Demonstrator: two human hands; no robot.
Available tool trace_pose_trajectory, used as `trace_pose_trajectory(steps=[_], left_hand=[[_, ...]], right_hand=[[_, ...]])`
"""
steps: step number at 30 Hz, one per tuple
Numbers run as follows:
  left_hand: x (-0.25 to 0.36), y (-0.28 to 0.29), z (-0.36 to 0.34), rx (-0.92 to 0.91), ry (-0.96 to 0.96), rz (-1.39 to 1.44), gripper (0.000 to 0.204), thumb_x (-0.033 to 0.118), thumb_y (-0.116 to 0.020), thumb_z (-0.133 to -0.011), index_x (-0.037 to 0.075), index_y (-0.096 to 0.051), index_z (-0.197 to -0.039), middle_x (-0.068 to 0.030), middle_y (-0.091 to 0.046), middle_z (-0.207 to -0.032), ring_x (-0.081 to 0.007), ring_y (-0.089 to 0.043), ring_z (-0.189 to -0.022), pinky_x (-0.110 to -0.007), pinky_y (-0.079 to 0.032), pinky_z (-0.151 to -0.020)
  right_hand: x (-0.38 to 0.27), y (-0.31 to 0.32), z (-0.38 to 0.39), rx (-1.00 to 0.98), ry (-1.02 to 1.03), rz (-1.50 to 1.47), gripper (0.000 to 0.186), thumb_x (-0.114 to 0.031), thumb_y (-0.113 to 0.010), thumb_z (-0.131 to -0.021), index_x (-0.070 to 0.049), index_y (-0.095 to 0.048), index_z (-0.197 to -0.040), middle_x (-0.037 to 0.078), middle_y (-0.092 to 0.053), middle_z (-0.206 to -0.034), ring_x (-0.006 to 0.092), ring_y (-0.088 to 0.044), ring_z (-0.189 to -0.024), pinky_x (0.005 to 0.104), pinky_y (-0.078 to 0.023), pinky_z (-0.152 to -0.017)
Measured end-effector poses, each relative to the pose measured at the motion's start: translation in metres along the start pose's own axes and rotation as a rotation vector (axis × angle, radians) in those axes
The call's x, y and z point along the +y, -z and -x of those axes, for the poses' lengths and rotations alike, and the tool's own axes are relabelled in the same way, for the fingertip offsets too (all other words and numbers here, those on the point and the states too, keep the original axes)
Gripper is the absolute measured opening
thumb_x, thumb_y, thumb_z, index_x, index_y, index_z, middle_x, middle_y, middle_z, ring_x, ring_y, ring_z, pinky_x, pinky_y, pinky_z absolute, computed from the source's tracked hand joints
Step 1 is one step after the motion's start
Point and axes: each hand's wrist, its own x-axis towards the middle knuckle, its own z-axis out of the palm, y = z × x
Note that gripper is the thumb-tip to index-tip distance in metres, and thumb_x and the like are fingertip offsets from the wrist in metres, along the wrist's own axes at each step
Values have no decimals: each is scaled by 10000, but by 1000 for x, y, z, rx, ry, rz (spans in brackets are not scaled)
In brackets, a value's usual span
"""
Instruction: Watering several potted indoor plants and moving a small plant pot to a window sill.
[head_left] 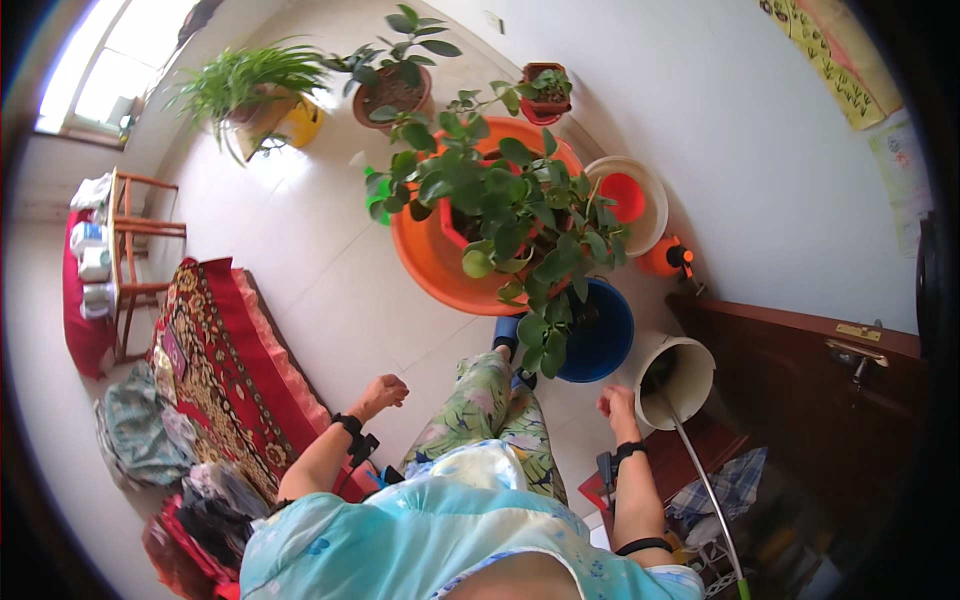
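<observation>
My left hand [378, 398] hangs over the tiled floor beside the patterned rug, with nothing in it and its fingers loosely bent and apart. On the other side, my right hand [617, 401] is loosely curled, with no object showing in it; it is nearest to a cream bucket [648, 418] that holds a long metal handle [700, 475]. Ahead of my feet stands a leafy potted plant [510, 190] in an orange basin [425, 262]. Its stems droop over a dark blue bucket [618, 335]. Neither hand touches the plant.
A pale bucket with a red container [622, 197] and an orange spray bottle [660, 258] stand by the right wall. Farther back are more potted plants [395, 90]. The rug-covered furniture [215, 340] lies left, a wooden door [790, 360] right.
</observation>
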Motion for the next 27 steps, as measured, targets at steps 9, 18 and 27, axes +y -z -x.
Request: trace_pose_trajectory(steps=[9,18,27], left_hand=[[-18,70,28,51,-72,-155,243,183,-619,-754,-33,-618,-866,-99,-636,-738,-186,-626,-613,-300,-512,-565],[-53,193,29,158,-146,79,241,179,-605,-749,-33,-618,-864,-88,-630,-718,-151,-619,-615,-269,-484,-552],[-87,331,31,272,-38,118,247,178,-624,-727,-40,-619,-845,-97,-620,-717,-156,-613,-593,-269,-484,-556]], right_hand=[[57,28,88,90,-67,156,90,-98,-552,-784,-16,-575,-814,69,-540,-536,152,-520,-430,268,-365,-366],[5,-131,107,-91,-80,336,82,-115,-559,-805,-36,-559,-825,61,-550,-577,146,-536,-462,274,-391,-396],[-111,-368,133,-331,111,411,196,-159,-569,-825,-20,-586,-962,58,-603,-672,109,-546,-495,222,-417,-451]])
